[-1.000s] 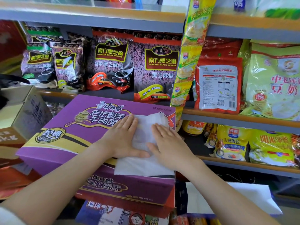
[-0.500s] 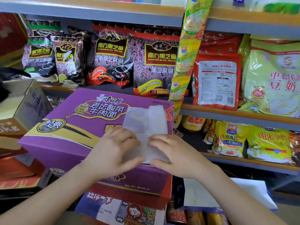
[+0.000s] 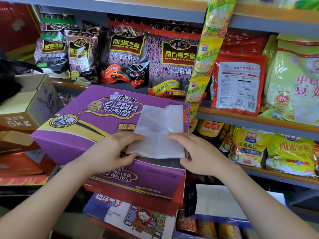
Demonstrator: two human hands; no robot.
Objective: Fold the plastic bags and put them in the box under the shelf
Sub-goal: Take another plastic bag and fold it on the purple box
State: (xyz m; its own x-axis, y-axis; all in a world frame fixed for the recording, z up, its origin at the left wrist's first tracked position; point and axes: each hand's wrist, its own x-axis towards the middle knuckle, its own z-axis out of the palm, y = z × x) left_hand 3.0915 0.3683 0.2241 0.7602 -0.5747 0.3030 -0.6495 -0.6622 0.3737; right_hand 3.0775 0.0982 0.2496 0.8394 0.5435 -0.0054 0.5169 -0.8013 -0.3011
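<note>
A translucent white plastic bag (image 3: 162, 125), folded flat into a rectangle, lies on top of a purple noodle carton (image 3: 86, 125). My left hand (image 3: 112, 152) pinches the bag's near left corner, fingers on top and thumb beneath. My right hand (image 3: 198, 152) pinches the near right corner the same way. The bag's near edge overhangs the carton's front edge. Low at the right, below the bottom shelf, sits a blue-edged box (image 3: 241, 221) with a white sheet-like thing (image 3: 222, 200) lying on it.
Shelves (image 3: 259, 118) behind and to the right hold black sesame packs (image 3: 174, 66), oat and soy milk bags (image 3: 296, 87) and a hanging sachet strip (image 3: 207, 54). A brown cardboard box (image 3: 27, 102) stands at the left. More cartons (image 3: 134, 219) are stacked under the purple one.
Both hands slid from pressing flat on the middle of the bag back to its near edge and now pinch its two near corners.
</note>
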